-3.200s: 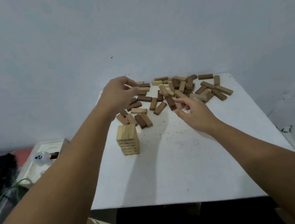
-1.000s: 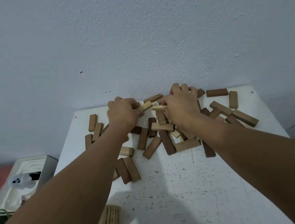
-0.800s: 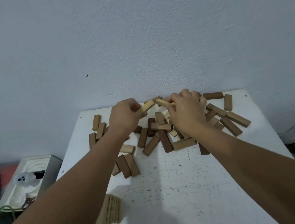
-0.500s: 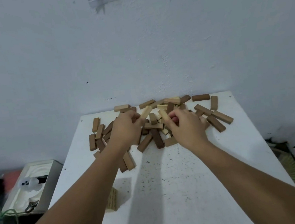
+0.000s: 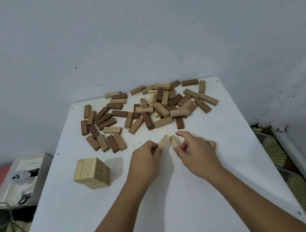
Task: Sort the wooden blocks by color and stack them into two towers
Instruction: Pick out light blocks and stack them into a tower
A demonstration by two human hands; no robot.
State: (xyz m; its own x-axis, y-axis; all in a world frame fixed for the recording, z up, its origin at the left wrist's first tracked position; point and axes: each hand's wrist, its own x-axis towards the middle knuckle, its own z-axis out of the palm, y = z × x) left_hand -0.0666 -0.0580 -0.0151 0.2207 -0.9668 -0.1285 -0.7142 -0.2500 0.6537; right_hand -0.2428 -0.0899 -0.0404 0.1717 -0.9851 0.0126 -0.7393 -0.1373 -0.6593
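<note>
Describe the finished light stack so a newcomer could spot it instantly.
Start at the white table and look to its left side, nearer than the scattered blocks. The light tower stands there alone, left of the left hand. It is the only neat stack, all pale wood.

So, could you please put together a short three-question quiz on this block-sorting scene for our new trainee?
1. True or false: the left hand and the right hand each pinch a pale block.
2. Multiple choice: the finished part of the pale tower stands A) left of both hands, B) between the hands, C) against the wall.
3. Fill in: no tower of ____ blocks stands on the white table yet; they lie in the loose pile.

Key:
1. True: the left hand's pale block and the right hand's pale block are nearly side by side.
2. A.
3. Dark.
</note>
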